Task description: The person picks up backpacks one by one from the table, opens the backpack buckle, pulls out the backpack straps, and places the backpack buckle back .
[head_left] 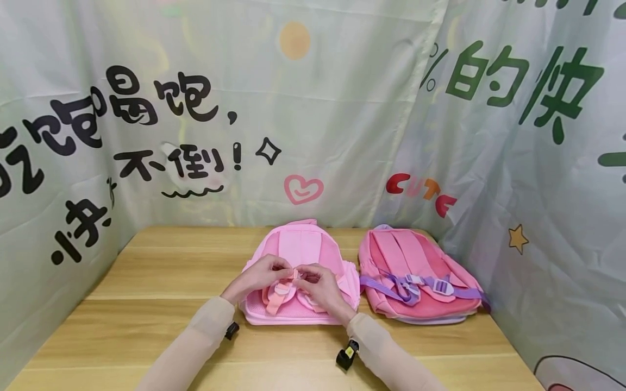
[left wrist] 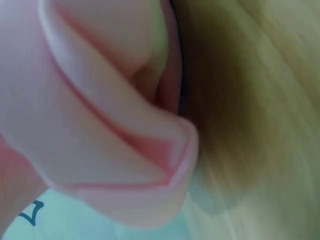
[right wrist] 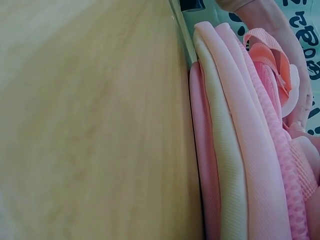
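Observation:
A light pink backpack [head_left: 300,244] lies on the table with its shoulder straps facing up. Over its lower middle, my left hand [head_left: 261,273] and right hand [head_left: 323,287] meet at the fingertips, both pinching a narrow coral strap piece [head_left: 295,273] between them. A coral webbing strap [head_left: 275,305] hangs down below the left fingers, beside a pale plastic buckle. From the right wrist, the layered pink and cream edge of the backpack [right wrist: 230,145] shows close up, with coral webbing [right wrist: 270,50] looping above it. Blurred pink fabric [left wrist: 115,110] fills much of the left wrist view.
Just right of the pink backpack lies a darker pink backpack [head_left: 396,255] with purple straps [head_left: 442,288] and a light buckle. Both are on a wooden table [head_left: 181,260], enclosed at the back and sides by printed pale green cloth [head_left: 332,125].

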The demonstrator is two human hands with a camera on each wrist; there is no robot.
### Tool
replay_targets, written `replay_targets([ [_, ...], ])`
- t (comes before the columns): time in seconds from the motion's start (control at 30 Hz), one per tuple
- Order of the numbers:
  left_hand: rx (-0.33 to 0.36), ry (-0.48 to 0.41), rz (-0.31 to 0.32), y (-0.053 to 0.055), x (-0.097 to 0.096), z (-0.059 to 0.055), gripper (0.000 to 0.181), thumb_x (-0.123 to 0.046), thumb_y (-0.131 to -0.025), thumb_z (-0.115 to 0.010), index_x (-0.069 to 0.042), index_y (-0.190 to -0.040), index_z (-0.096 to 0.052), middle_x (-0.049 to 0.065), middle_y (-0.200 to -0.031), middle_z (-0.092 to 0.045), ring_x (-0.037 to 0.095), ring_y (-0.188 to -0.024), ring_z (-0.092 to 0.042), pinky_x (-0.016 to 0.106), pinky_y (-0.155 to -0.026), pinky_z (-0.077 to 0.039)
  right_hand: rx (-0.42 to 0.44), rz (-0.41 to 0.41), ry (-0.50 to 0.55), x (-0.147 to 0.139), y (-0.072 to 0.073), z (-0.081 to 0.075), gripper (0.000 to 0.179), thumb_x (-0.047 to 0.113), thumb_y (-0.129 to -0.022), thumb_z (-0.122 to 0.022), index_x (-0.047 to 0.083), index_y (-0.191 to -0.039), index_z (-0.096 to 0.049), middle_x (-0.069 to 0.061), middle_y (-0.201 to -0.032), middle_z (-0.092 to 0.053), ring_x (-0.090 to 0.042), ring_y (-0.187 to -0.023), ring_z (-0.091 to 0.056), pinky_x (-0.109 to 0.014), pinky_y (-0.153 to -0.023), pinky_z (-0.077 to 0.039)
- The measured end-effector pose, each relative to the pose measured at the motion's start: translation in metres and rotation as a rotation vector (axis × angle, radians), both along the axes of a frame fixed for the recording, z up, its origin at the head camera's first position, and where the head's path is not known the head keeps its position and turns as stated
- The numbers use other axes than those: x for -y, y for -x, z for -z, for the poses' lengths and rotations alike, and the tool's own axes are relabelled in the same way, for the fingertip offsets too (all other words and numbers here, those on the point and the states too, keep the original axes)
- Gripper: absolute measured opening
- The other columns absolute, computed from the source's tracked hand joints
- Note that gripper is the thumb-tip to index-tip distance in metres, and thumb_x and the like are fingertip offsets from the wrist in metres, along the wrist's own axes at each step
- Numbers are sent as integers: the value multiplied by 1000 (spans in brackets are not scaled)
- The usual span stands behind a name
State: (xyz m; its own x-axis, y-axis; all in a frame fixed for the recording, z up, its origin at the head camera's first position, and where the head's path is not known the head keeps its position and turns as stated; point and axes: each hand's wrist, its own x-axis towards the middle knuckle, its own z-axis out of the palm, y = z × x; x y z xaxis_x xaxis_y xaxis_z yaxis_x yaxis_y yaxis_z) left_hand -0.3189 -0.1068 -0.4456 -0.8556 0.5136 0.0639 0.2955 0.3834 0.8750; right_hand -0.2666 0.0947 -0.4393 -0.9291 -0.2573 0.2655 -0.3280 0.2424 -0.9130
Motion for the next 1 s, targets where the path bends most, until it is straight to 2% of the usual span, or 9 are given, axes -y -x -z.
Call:
replay_targets([
  [0.07,-3,10,-20,0,2,-1,15,-15,-97,-59,-9,-94,-72,3,-85,-69,14,-79,-60,29,-73,-50,5,0,8,0,1,1,29,1,-85,-73,-4,-113,-69,-26,-103,-64,-21,-89,-63,-15,-73,-51],
  [0.2,-1,15,-46,-2,5,-2,14,-12,-97,-59,-8,-94,-72,2,-84,-65,14,-73,-52,26,-67,-45,15,-5,7,0,2,2,30,1,-85,-73,-4,-114,-69,-24,-103,-64,-18,-88,-63,-16,-73,-51],
  [0.33,21,2,-49,-3,5,-2,14,-10,-97,-58,-7,-94,-72,2,-82,-63,13,-68,-48,24,-61,-42,37,-5,9,-1,13,17,31,2,-85,-73,-3,-115,-69,-23,-104,-65,-15,-87,-63,-16,-72,-52],
  [0.47,29,2,-51,-2,3,-3,15,-9,-97,-57,-6,-94,-71,2,-82,-64,13,-70,-50,25,-65,-44,42,8,28,-2,23,32,32,5,-84,-75,1,-115,-70,-21,-104,-66,-14,-87,-62,-16,-72,-52],
  [0.67,22,-10,-33,-1,2,-1,16,-8,-97,-56,-6,-93,-71,1,-82,-65,13,-76,-53,27,-71,-46,33,9,46,-3,23,34,30,10,-83,-77,6,-113,-73,-16,-101,-67,-9,-84,-62,-18,-73,-53],
  [0.87,2,-14,-16,0,2,1,16,-8,-97,-56,-6,-92,-71,3,-81,-65,13,-74,-54,26,-69,-47,3,22,-8,-3,22,34,30,13,-83,-78,10,-112,-73,-11,-99,-67,-8,-86,-62,-18,-77,-51],
  [1.0,-11,-11,-9,0,1,0,16,-8,-98,-56,-6,-93,-71,2,-82,-66,13,-76,-56,26,-71,-48,11,19,4,-3,23,34,30,12,-83,-78,9,-112,-73,-12,-100,-67,-10,-87,-62,-18,-77,-52],
])
